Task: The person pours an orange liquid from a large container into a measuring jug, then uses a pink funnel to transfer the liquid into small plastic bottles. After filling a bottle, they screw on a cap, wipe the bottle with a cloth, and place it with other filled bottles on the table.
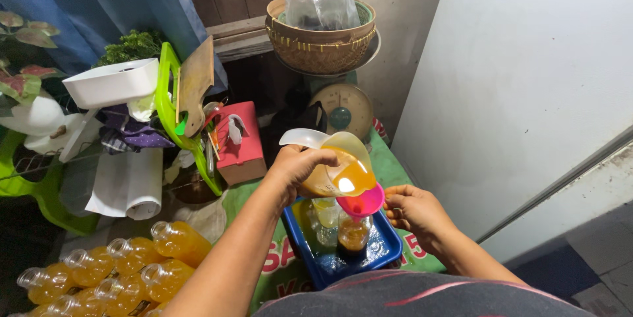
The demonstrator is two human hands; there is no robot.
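Hands (300, 165) among bottles (112, 267), scale (343, 113).

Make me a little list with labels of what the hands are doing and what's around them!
Left hand: holds a tilted clear jug of orange liquid
Right hand: at the rim of a pink funnel
Funnel: sits in a small bottle, partly filled with orange liquid
Bottle: stands in a blue tray
Tray: on a green cloth
Lower left: capless filled orange bottles lying together
Behind: weighing scale with a woven basket on top
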